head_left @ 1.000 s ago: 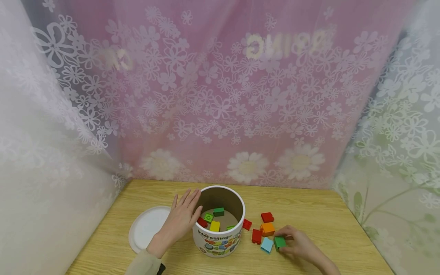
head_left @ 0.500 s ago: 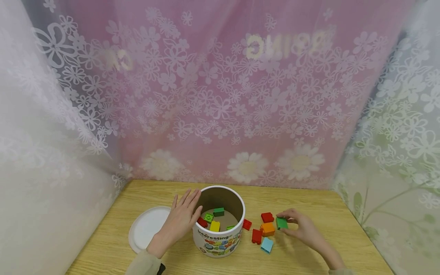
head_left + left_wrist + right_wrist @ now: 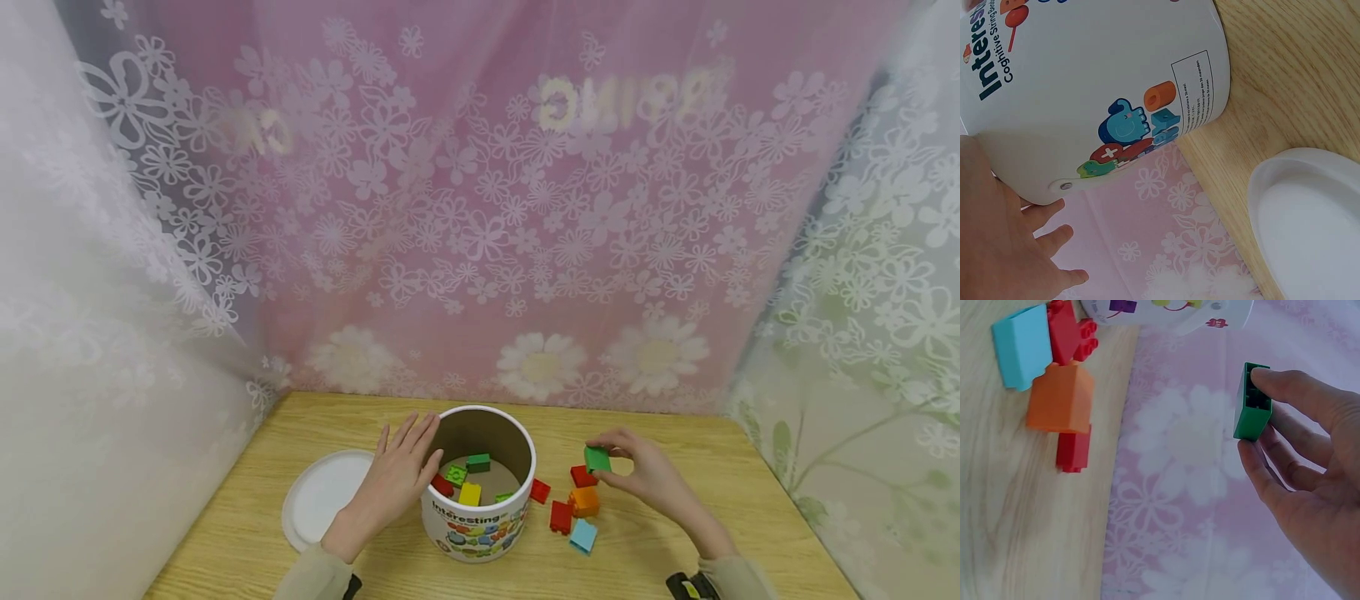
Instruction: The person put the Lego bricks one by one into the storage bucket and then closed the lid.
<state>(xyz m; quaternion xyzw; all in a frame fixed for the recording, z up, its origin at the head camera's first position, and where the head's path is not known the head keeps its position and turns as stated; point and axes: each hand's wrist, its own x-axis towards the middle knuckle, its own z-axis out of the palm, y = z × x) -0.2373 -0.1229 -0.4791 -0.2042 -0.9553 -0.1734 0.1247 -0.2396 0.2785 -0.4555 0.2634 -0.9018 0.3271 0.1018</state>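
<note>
My right hand (image 3: 651,473) pinches a green building block (image 3: 597,459) between thumb and fingers, raised above the table. In the right wrist view the same green block (image 3: 1253,403) shows its hollow side. Resting on the rim of a white printed bucket (image 3: 476,533), my left hand (image 3: 397,477) has its fingers straight. Inside the bucket lie several blocks, among them a yellow block (image 3: 469,494) and a dark green block (image 3: 477,462). Below the right hand are an orange block (image 3: 584,501), a light blue block (image 3: 582,536) and several red blocks (image 3: 560,517).
The bucket's white round lid (image 3: 318,500) lies on the wooden table (image 3: 390,567) left of the bucket. Flowered curtains (image 3: 510,250) hang behind the table and on both sides.
My right hand has lifted the green block from beside the light blue one and carried it away from me, to above the far red block. My left hand has stayed at the bucket.
</note>
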